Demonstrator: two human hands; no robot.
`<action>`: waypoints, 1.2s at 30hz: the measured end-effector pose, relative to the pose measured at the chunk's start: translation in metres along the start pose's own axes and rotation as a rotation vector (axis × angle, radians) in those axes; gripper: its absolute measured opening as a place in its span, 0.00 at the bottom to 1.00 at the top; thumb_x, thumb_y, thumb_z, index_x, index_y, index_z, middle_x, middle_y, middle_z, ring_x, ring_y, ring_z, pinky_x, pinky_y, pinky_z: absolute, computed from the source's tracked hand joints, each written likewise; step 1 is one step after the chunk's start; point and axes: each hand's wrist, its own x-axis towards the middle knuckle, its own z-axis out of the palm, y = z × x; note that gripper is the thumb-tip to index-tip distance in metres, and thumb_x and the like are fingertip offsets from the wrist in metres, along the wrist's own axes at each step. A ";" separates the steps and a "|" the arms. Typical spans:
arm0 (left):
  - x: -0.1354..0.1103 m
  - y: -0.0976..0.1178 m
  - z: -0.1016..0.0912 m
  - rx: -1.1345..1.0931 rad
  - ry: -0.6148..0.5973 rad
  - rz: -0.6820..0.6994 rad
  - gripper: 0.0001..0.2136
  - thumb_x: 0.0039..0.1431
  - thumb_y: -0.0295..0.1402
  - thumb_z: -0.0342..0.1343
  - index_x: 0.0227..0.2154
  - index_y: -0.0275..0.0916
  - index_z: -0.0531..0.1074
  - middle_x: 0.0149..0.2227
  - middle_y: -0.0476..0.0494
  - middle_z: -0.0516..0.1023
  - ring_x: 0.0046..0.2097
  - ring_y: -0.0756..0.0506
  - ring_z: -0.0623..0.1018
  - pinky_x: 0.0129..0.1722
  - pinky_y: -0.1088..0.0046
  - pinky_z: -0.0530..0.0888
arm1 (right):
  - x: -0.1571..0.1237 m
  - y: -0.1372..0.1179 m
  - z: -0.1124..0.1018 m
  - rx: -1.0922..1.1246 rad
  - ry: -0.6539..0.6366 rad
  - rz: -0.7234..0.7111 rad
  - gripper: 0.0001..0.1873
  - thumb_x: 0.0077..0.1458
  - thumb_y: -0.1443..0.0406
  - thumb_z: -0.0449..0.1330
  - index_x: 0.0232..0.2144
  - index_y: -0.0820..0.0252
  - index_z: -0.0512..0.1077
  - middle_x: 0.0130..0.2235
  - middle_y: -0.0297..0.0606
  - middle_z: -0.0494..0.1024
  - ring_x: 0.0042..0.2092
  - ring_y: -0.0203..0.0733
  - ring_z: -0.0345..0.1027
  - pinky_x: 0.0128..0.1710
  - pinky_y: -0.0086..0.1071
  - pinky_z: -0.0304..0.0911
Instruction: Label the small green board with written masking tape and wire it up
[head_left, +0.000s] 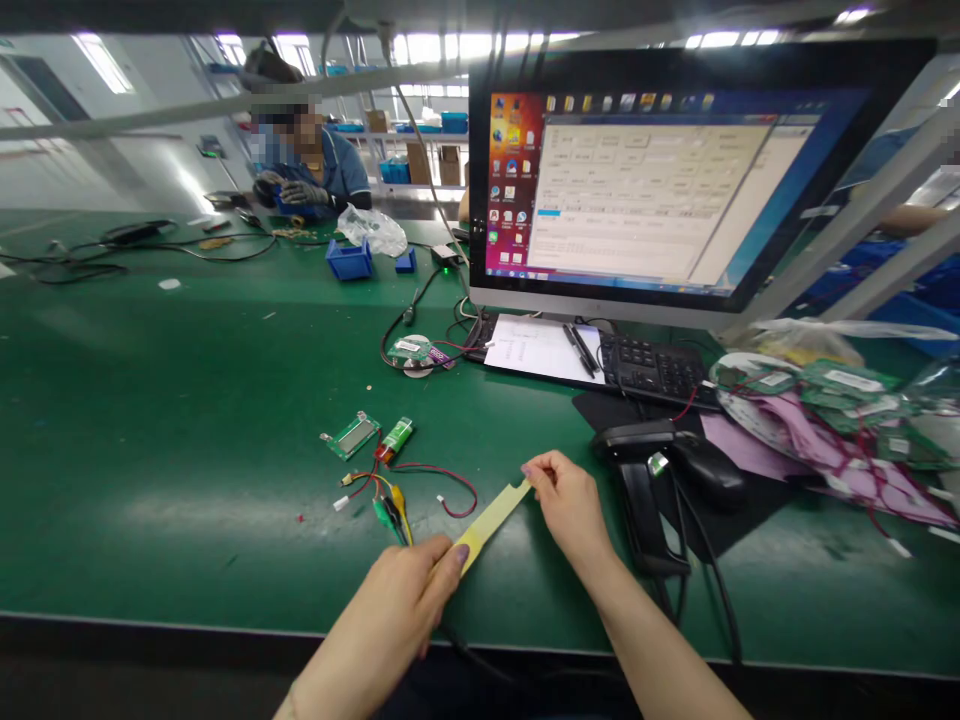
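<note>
Head-worn view, forward and down

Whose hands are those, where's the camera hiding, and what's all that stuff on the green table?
There's no robot here! These are a person's own bare hands. The camera sits on that person's head, looking forward and down, so you see about what they would see.

The left hand and the right hand hold a yellow strip stretched between them.

On the green table, just beyond the left hand, lie a small circuit board and some colored wires with clips. Farther back stands a big computer screen with a keyboard in front. On the right are a black handheld scanner and a heap of more circuit boards.

Across the table, another person wears gloves.
</note>
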 end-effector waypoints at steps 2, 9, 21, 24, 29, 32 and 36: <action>0.008 0.014 -0.007 0.242 0.032 -0.022 0.20 0.60 0.42 0.33 0.22 0.38 0.63 0.15 0.49 0.63 0.17 0.48 0.65 0.19 0.75 0.59 | 0.004 0.010 0.007 0.025 -0.062 0.046 0.09 0.45 0.60 0.56 0.23 0.61 0.68 0.20 0.33 0.69 0.23 0.36 0.63 0.23 0.28 0.58; 0.039 0.046 -0.006 0.752 0.159 -0.053 0.17 0.59 0.36 0.40 0.28 0.34 0.72 0.31 0.34 0.75 0.38 0.35 0.75 0.35 0.61 0.70 | 0.007 0.019 0.008 -0.039 -0.079 0.081 0.11 0.39 0.68 0.62 0.28 0.60 0.64 0.22 0.29 0.71 0.24 0.35 0.66 0.26 0.28 0.61; 0.033 0.056 0.010 0.789 0.290 -0.159 0.18 0.60 0.37 0.40 0.29 0.33 0.73 0.30 0.34 0.76 0.36 0.34 0.76 0.34 0.58 0.73 | 0.000 0.018 0.013 -0.402 -0.023 -0.083 0.18 0.38 0.68 0.67 0.30 0.59 0.62 0.31 0.33 0.68 0.33 0.40 0.63 0.33 0.31 0.55; 0.032 0.054 0.013 0.775 0.324 -0.168 0.19 0.60 0.39 0.40 0.27 0.34 0.73 0.29 0.34 0.76 0.35 0.34 0.76 0.33 0.59 0.73 | 0.005 0.019 0.009 -0.455 -0.005 -0.081 0.19 0.38 0.67 0.67 0.32 0.59 0.62 0.32 0.35 0.67 0.34 0.41 0.62 0.33 0.31 0.55; 0.026 0.047 0.012 0.673 0.332 -0.234 0.20 0.60 0.44 0.39 0.24 0.38 0.71 0.26 0.39 0.75 0.33 0.34 0.76 0.31 0.60 0.70 | 0.015 0.023 0.005 -0.504 0.019 -0.065 0.11 0.44 0.70 0.62 0.30 0.60 0.63 0.30 0.34 0.67 0.32 0.39 0.63 0.33 0.30 0.56; 0.020 0.037 0.010 0.519 0.345 -0.210 0.18 0.59 0.46 0.39 0.28 0.43 0.69 0.25 0.45 0.74 0.33 0.37 0.75 0.30 0.63 0.68 | 0.015 0.026 0.007 -0.535 0.027 -0.074 0.06 0.48 0.70 0.58 0.30 0.60 0.64 0.32 0.36 0.68 0.32 0.39 0.64 0.34 0.31 0.57; 0.012 0.000 0.017 0.216 0.482 0.035 0.17 0.56 0.51 0.44 0.34 0.45 0.66 0.24 0.52 0.71 0.30 0.45 0.73 0.29 0.69 0.67 | 0.017 0.019 0.002 -0.567 -0.009 -0.116 0.04 0.47 0.71 0.57 0.29 0.60 0.67 0.31 0.36 0.71 0.31 0.38 0.66 0.32 0.30 0.60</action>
